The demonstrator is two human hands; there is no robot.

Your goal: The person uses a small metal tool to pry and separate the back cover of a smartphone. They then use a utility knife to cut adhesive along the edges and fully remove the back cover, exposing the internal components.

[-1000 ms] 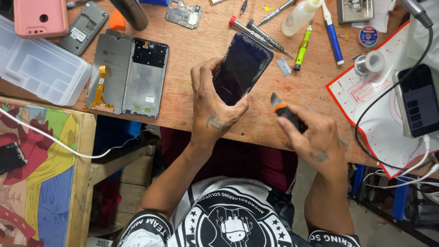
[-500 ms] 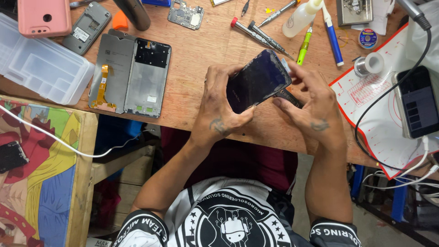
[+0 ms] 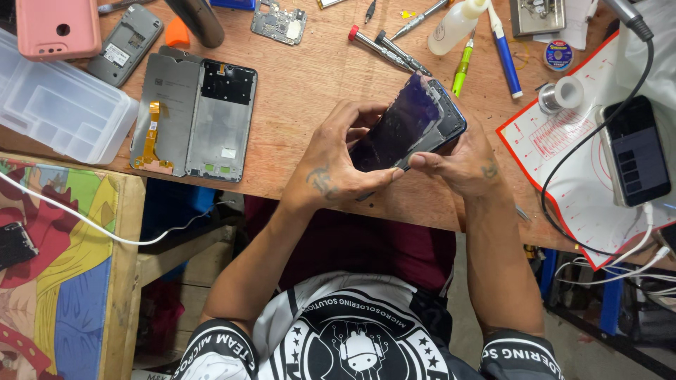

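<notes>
Wooden worktop point(image 3: 303, 105) is cluttered: an opened phone frame point(image 3: 193, 119) lies at the left. Above the front edge, both hands grip 1 dark phone point(image 3: 408, 127), tilted up. Left hand point(image 3: 334, 165) clasps its lower end, right hand point(image 3: 461, 158) pinches the side.

screen point(image 3: 398, 134) now lifted off phone point(image 3: 445, 125)

Single head camera, looking steeply down, close over wooden workbench point(image 3: 303, 91), apparently.

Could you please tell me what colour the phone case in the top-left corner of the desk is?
The soft rectangular phone case is pink, seen in the head view.
</notes>
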